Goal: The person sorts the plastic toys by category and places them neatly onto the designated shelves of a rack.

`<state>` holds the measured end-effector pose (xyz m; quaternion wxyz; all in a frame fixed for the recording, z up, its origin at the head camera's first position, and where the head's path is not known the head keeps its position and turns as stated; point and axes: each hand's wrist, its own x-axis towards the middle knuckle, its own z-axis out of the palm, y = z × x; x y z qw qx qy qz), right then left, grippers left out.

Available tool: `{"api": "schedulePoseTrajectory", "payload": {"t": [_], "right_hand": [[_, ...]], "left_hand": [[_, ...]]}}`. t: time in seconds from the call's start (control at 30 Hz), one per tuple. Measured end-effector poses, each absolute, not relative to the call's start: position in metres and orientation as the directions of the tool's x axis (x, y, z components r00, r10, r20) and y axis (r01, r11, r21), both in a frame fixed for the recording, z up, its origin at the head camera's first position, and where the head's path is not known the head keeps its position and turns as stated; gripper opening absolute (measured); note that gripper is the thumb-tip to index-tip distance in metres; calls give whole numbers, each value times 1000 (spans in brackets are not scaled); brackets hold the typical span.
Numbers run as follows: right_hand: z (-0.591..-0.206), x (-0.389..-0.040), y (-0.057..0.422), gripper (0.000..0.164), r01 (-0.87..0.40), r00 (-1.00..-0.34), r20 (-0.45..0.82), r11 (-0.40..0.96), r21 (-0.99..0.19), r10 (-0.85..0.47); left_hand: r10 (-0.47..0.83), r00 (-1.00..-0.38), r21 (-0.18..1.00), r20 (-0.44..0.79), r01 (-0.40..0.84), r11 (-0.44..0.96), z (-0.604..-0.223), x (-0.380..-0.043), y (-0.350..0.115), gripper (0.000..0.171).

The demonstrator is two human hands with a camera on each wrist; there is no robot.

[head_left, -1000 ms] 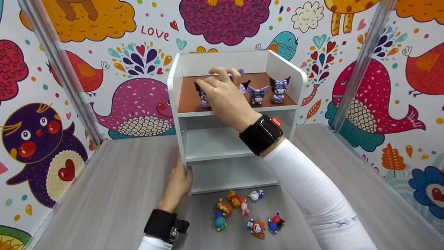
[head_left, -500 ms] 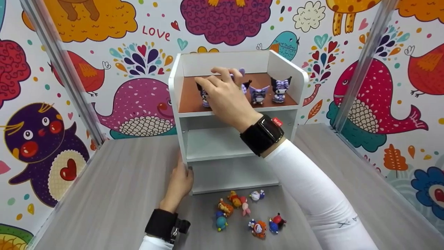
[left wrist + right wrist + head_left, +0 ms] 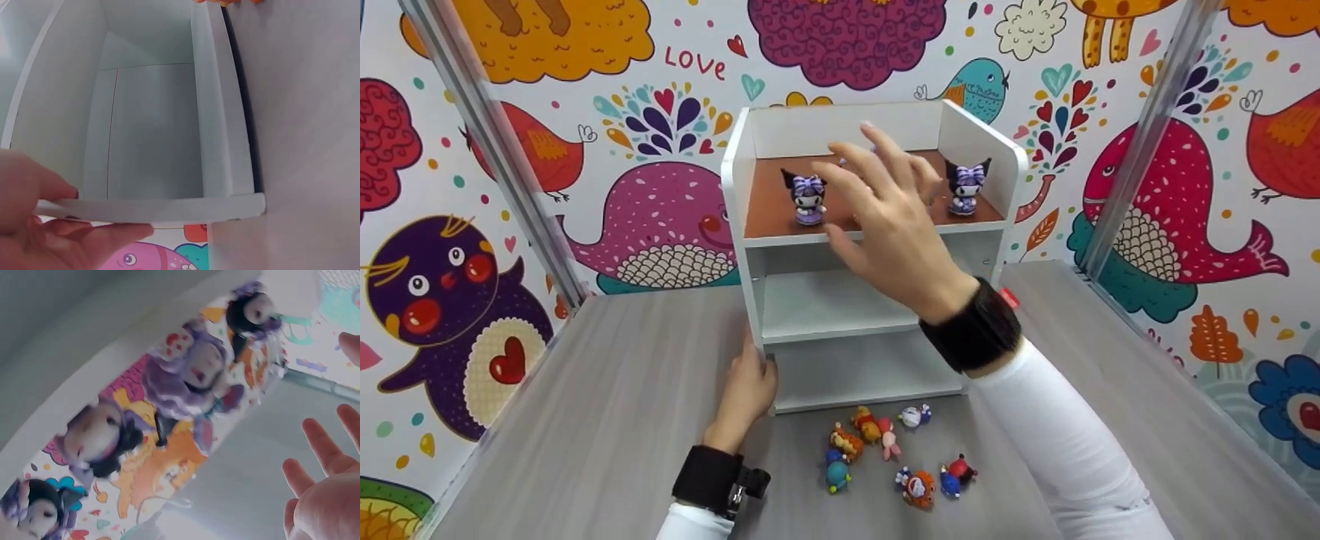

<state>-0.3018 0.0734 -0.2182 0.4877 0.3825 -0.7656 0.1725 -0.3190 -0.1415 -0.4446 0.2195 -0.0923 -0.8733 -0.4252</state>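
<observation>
Left hand (image 3: 746, 386), at the shelf unit's (image 3: 840, 334) 7-8 o'clock, grips the left side panel (image 3: 157, 209) — left wrist view has the thumb inside and fingers outside, so likely bracing it against shifting. Right hand (image 3: 896, 232) is over the front of the top deck (image 3: 765, 217), fingers spread and slightly bent, palm bare, holding nothing; no contact with a figurine that I can confirm. Left figurine (image 3: 808, 201) stands upright at its 10 o'clock, right figurine (image 3: 964, 187) upright at its 2 o'clock, both near the front edge, faces outward, presumably to be seen from the front. Right wrist view puts the ruffled figurine (image 3: 185, 374) and the big-headed figurine (image 3: 95, 436) between those end two; the hand blocks most of that stretch in the head view. At the unit's 6 o'clock, on the table (image 3: 645, 390): teal figure (image 3: 838, 476), pink figure (image 3: 889, 440), orange figure (image 3: 916, 489) and others, lying loose — not arranged, but probably within easy reach.
</observation>
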Motion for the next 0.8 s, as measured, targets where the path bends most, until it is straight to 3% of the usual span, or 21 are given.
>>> {"api": "schedulePoseTrajectory", "payload": {"t": [0.1,0.23,0.4,0.53,0.8], "right_hand": [[-230,-288,90,49,-790,-177,916,607,85,-360],[-254,-274,114,38,-843,-157,931,536,47,-329],[-292,-271,147,28,-881,-194,844,468,74,-500],[-324,-281,173,26,-896,-287,720,442,32,-633],[-369,-305,192,14,-818,-555,466,555,-154,-689]], "left_hand": [[-25,-893,709,450,340,618,-442,-319,-141,68],[-27,-906,720,423,318,617,-442,-319,-142,68],[-29,-907,723,419,314,616,-443,-319,-142,67],[-28,-905,708,425,313,633,-443,-319,-142,69],[-32,-906,714,421,310,627,-444,-320,-142,69]]}}
